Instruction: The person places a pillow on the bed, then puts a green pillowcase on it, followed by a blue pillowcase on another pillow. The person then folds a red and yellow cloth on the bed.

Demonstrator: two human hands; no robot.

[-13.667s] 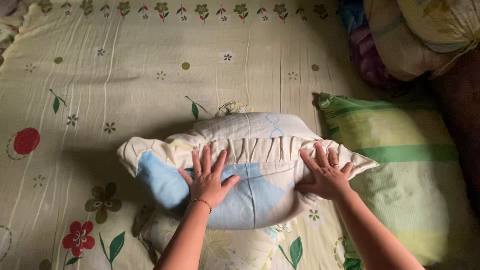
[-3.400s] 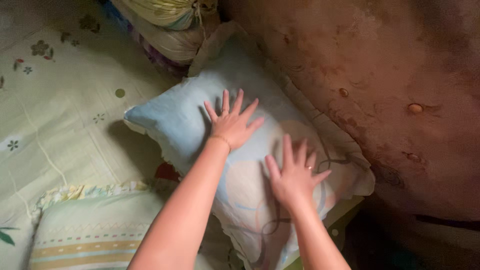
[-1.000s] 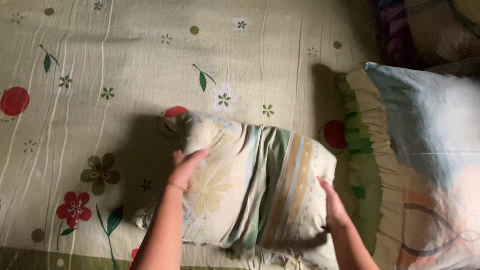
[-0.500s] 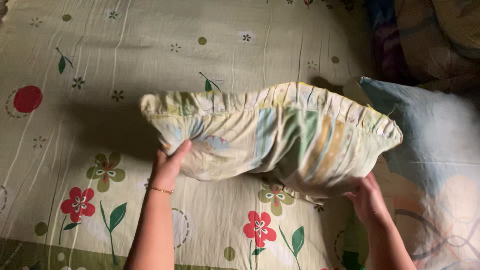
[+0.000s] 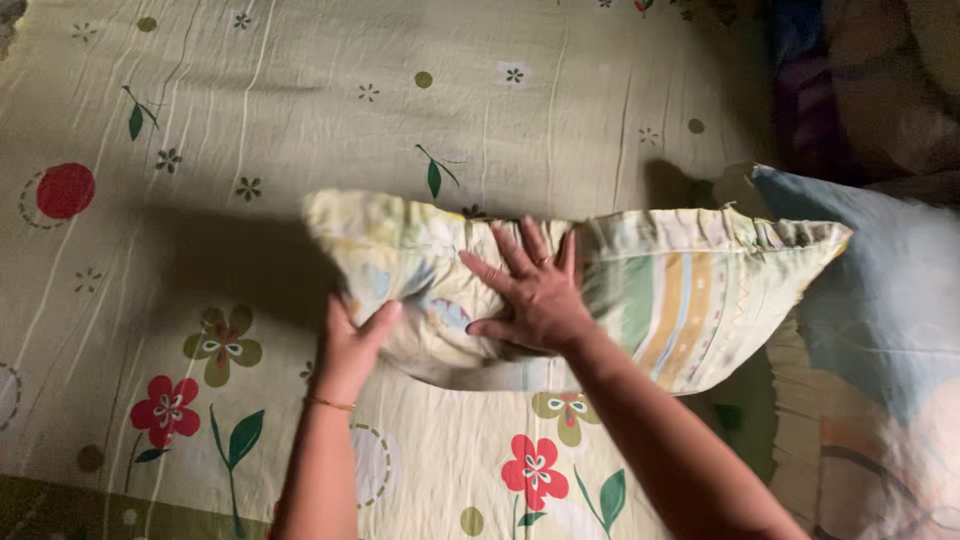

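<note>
Bedsheet open left; blue pillow blocks rt

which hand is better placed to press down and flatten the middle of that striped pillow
Right. The right hand already lies spread flat on the middle of the striped pillow, while the left hand grips its lower left edge.

Head view, close, straight down onto bed

Under my spread right-hand fingers the pillow is pale cream with faint pastel flowers, and just past them it has green, tan and light-blue stripes. Below my left-hand fingers the bedsheet is pale green with red flowers, green leaves and dots.
</note>
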